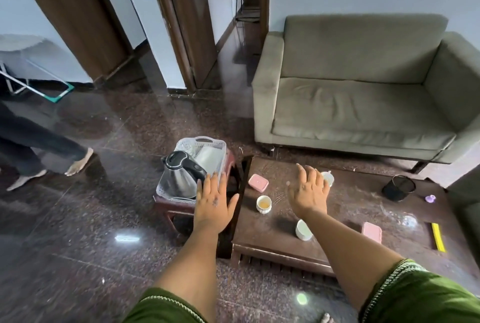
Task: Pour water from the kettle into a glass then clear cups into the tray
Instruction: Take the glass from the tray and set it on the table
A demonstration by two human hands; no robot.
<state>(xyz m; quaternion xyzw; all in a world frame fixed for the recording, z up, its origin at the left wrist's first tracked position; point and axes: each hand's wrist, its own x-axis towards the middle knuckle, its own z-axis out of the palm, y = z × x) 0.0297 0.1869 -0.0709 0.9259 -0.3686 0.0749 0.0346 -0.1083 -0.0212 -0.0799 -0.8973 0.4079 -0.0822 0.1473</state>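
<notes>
- Left hand [214, 202] hangs flat, fingers straight and spread, holding nothing; its fingertips lie just beside the kettle's handle.
- Kettle [180, 176] stands in the near end of the white tray [201, 142], ahead and to the left of that hand. Its black handle runs from the lid down toward the fingertips, so the left hand is plainly the nearer one for the lift.
- Tray sits lengthwise, running away from the person, on a small dark red stool [170, 205]; a white thing lies in its far half.
- Right hand [309, 189] hovers over the table, fingers loosely spread and empty. Its fingertips overlap a white cup [328, 178] at the far side; I cannot tell whether they touch.
- Two more cups stand on the low brown table [283, 242]: one with yellowish liquid [264, 204] between the hands, one [303, 230] nearer, under the right forearm.
- Glass [407, 220] looks to lie far right on the table, blurred, well apart from both hands.
- Room: polished dark stone floor, grey-green sofa [363, 89] behind the table, another person's legs [39, 151] at far left.
</notes>
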